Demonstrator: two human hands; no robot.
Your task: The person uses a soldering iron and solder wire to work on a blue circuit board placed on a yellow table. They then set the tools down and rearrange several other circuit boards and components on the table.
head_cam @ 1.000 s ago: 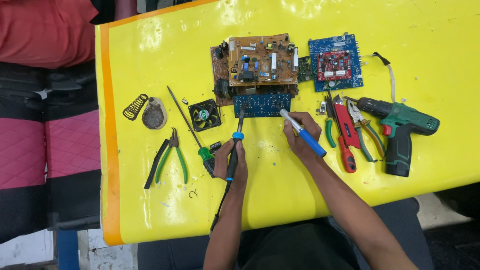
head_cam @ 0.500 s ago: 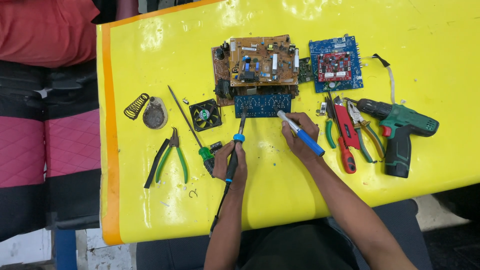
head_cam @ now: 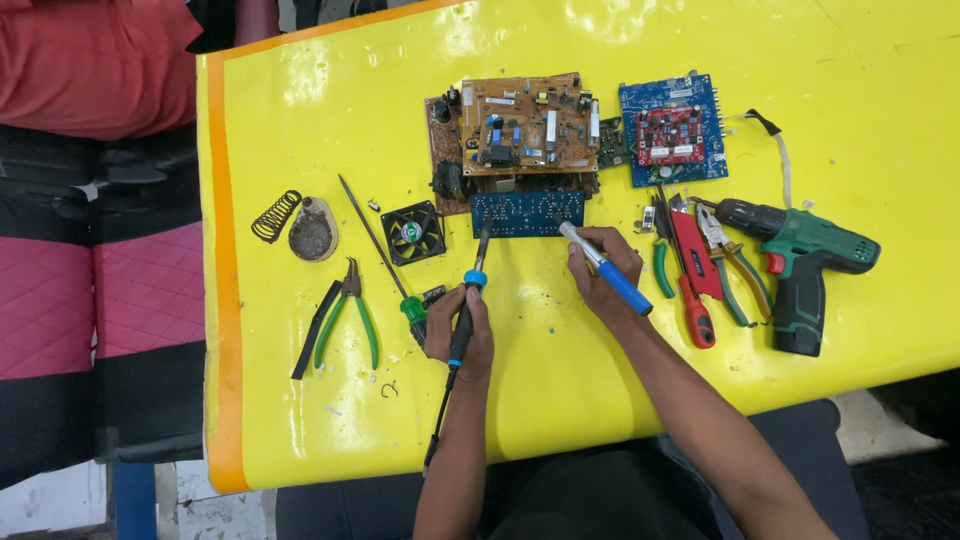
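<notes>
Left hand (head_cam: 458,335) closed around black-handled soldering iron (head_cam: 466,305), tip resting at the near edge of the small blue circuit board (head_cam: 527,213). Right hand (head_cam: 603,272) closed around blue-and-silver suction pump (head_cam: 606,268), silver nose at the same board's near right corner. Both grips full, nothing slack; contact between tips and board likely, not confirmable at this size.

Blue board lying flat on yellow table (head_cam: 300,130), just in front of the brown circuit board (head_cam: 522,128), apparently touching it. Larger blue-and-red board (head_cam: 672,130) to the right of the blue board and behind it, slightly apart. Small fan (head_cam: 413,232) just left of the blue board. Green-handled screwdriver (head_cam: 385,258) left of the board, beyond the fan, its handle beside the left hand. Green-handled pliers (head_cam: 345,318) further left, iron stand with coil (head_cam: 298,224) further left again. Red cutters and pliers (head_cam: 690,265) right of the board; green drill (head_cam: 800,262) beyond them.

Risks judged from present layout:
- Board unclamped; pressure from either tool liable to slide it against the brown board, smearing solder across neighbouring joints.
- Iron cord (head_cam: 438,425) trailing off the near table edge; snag on knee or sleeve liable to jerk the hot tip.
- Table covering glossy, probably plastic; scorching likely if iron laid down off its stand, which sits well away from the board.
- Screwdriver handle close to the left hand; nudge could roll it.
- Prolonged heat on one joint liable to lift a pad.
</notes>
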